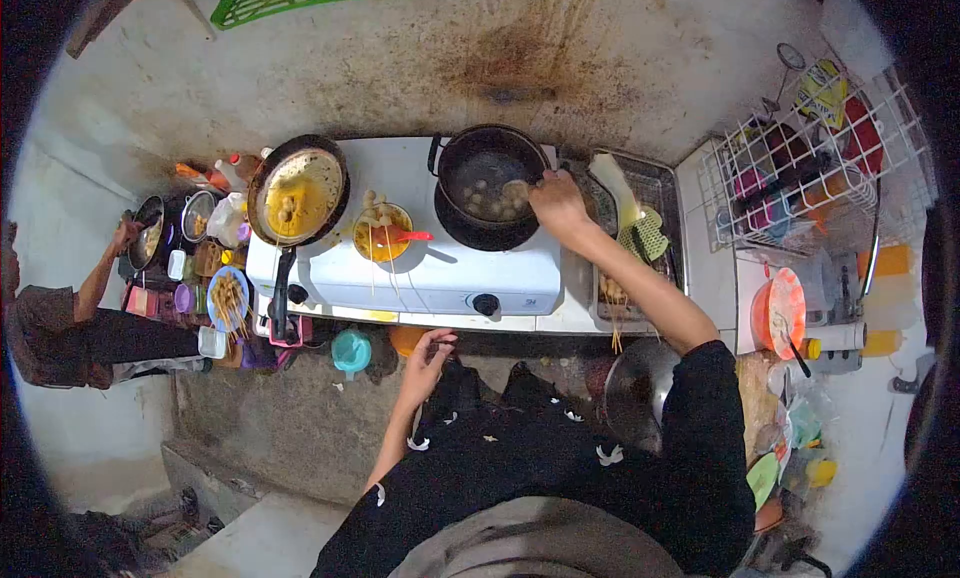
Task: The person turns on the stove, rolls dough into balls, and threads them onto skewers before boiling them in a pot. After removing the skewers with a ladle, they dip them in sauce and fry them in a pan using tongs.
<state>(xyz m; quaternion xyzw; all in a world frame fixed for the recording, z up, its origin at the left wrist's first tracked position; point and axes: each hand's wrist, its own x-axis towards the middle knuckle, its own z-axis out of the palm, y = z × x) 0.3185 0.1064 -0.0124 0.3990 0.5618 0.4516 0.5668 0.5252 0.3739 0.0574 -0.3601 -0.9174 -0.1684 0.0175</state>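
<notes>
My right hand (pixel 557 200) is closed at the right rim of a dark cooking pot (pixel 447 213) on the stove's right side. It grips what looks like a ladle (pixel 515 190), whose bowl is down in the pot; the handle is mostly hidden by the hand. Several pale round balls (pixel 480 200) sit in the liquid there. My left hand (pixel 428 366) hangs below the stove's front edge, near my waist, fingers loosely bent and apart, with nothing visible in it.
On the white stove (pixel 400 288) are a frying pan (pixel 340 183) with yellow liquid and a bowl (pixel 360 240) of skewered balls with a red utensil. A metal tray (pixel 670 193) stands right, beside a wire rack (pixel 740 178). At left, another person (pixel 60 328) holds a small pan (pixel 150 218).
</notes>
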